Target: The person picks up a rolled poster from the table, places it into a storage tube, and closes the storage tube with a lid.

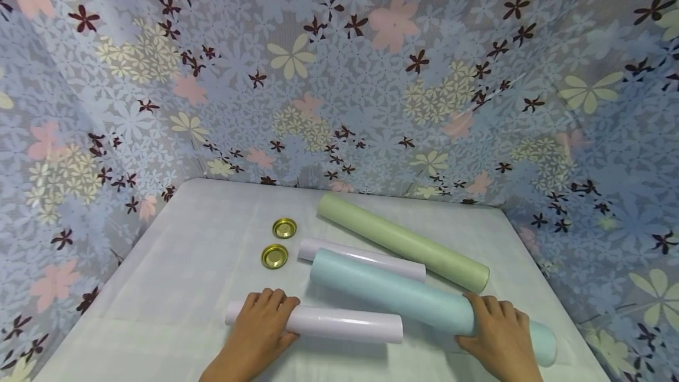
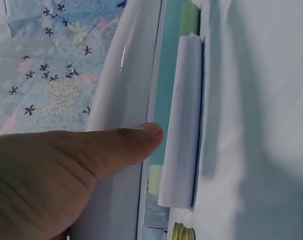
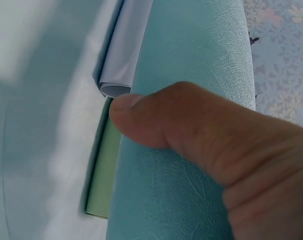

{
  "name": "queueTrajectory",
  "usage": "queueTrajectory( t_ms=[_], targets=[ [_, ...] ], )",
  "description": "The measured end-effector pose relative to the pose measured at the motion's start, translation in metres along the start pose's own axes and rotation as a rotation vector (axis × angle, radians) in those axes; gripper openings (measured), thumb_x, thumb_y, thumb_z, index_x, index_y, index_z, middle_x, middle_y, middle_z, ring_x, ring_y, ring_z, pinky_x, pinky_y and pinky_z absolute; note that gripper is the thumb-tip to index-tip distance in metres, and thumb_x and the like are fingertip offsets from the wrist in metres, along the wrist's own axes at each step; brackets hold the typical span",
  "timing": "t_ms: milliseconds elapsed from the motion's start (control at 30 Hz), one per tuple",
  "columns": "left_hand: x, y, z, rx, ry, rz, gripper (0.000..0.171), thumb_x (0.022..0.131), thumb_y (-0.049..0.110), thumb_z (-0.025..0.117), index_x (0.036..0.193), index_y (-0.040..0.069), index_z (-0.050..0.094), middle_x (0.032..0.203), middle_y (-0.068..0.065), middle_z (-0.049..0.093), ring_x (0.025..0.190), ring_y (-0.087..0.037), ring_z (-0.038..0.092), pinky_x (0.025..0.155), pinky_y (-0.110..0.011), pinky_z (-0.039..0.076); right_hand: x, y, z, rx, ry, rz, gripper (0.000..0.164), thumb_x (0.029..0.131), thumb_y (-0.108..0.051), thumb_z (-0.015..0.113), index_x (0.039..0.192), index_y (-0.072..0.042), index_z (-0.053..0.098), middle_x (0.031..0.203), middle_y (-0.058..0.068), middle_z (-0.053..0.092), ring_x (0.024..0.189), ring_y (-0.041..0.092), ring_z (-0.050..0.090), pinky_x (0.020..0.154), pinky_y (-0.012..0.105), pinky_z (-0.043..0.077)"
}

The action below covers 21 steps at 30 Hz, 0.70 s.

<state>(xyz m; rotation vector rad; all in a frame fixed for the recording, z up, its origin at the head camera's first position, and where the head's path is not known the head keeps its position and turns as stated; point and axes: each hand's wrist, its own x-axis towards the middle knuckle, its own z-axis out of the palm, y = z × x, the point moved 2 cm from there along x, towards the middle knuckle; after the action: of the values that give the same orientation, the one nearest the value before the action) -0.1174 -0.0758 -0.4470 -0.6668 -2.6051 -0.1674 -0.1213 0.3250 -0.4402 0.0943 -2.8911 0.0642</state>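
My left hand grips a glossy white roll near its left end, fingers over the top and thumb along the near side. With my right hand I hold a longer, thicker light blue roll toward its right end. In the right wrist view the thumb lies across the textured blue surface. Behind the blue roll sits a second white roll, partly covered by it in the head view. A green roll lies slanted farther back.
Two small gold round lids lie left of the rolls on the white-covered table. A flowered cloth hangs behind the table and along both sides.
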Motion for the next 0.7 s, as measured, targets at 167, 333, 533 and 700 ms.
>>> queueTrajectory(
  t_ms=[167,333,533,700],
  targets=[
    [0.001,-0.007,-0.004,-0.018,-0.014,-0.005,0.054,0.063,0.045,0.082,0.104,0.020,0.059,0.090,0.007,0.055,0.088,-0.013,0.050,0.078,-0.033,0.040,0.002,0.002,-0.005,0.000,0.021,-0.014,0.083,0.049,-0.040,0.089,0.119,-0.010,0.057,0.106,0.017,0.062,0.094,0.042,0.054,0.076,0.060,0.037],
    [0.003,-0.015,-0.009,-0.013,0.005,-0.004,0.054,0.063,0.045,0.082,0.105,0.020,0.060,0.091,0.007,0.056,0.089,-0.013,0.051,0.079,-0.032,0.041,0.006,0.004,-0.010,-0.004,0.061,-0.034,0.084,0.047,-0.040,0.090,0.119,-0.010,0.057,0.105,0.018,0.062,0.094,0.042,0.054,0.076,0.061,0.037],
    [0.004,-0.024,-0.013,-0.006,0.041,0.011,0.054,0.062,0.045,0.082,0.105,0.020,0.060,0.092,0.008,0.057,0.089,-0.012,0.052,0.079,-0.032,0.042,0.010,0.006,-0.014,0.001,0.063,-0.035,0.083,0.047,-0.039,0.090,0.118,-0.011,0.057,0.106,0.019,0.062,0.094,0.042,0.054,0.076,0.061,0.036],
    [0.003,-0.031,-0.014,-0.023,0.065,0.012,0.055,0.062,0.043,0.083,0.106,0.019,0.060,0.092,0.007,0.058,0.089,-0.014,0.053,0.079,-0.033,0.042,0.012,0.008,-0.018,-0.001,0.064,-0.038,0.083,0.047,-0.039,0.089,0.118,-0.012,0.056,0.106,0.019,0.061,0.094,0.042,0.054,0.076,0.061,0.036]
  ],
)
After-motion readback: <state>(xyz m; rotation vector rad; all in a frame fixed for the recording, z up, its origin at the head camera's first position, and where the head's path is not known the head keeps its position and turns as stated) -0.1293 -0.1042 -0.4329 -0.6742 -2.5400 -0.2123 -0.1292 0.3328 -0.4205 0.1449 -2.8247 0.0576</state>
